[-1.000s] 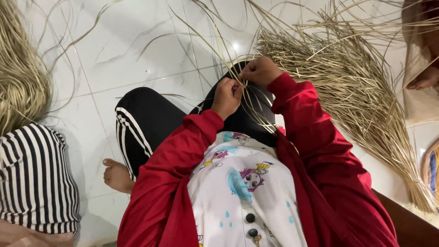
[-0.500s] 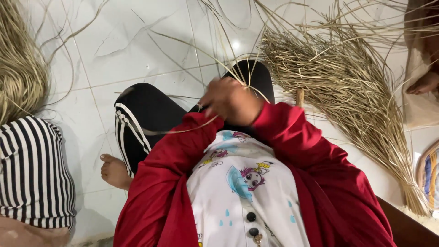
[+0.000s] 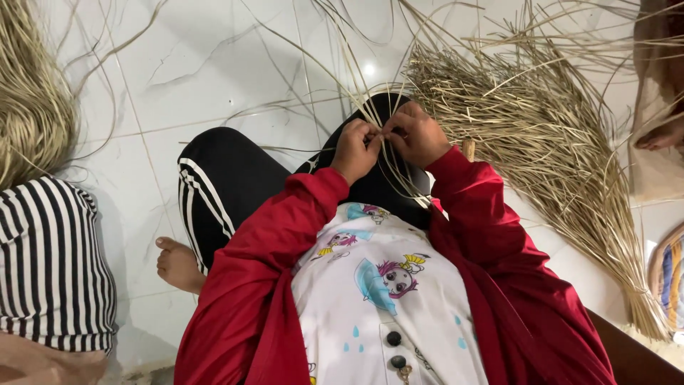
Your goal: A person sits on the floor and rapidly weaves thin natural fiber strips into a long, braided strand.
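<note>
Two hands pinch thin dry grass strands together above a raised black-clad knee.

Nearest the camera, red sleeves [image 3: 285,228] frame a white printed shirt [image 3: 385,299]. Beyond them the left hand [image 3: 354,148] and right hand [image 3: 419,134] meet, fingertips touching, closed narrowly on the strands [image 3: 388,160], though the exact grip is hard to make out. The strands run long and thin from near the lap up past the hands, fanning away over the white tiled floor [image 3: 214,71]. Farther right lies a large dry grass bundle [image 3: 541,135], its bound end pointing to the lower right. At far left, a striped garment [image 3: 50,264] lies below another grass heap [image 3: 28,93].
</note>
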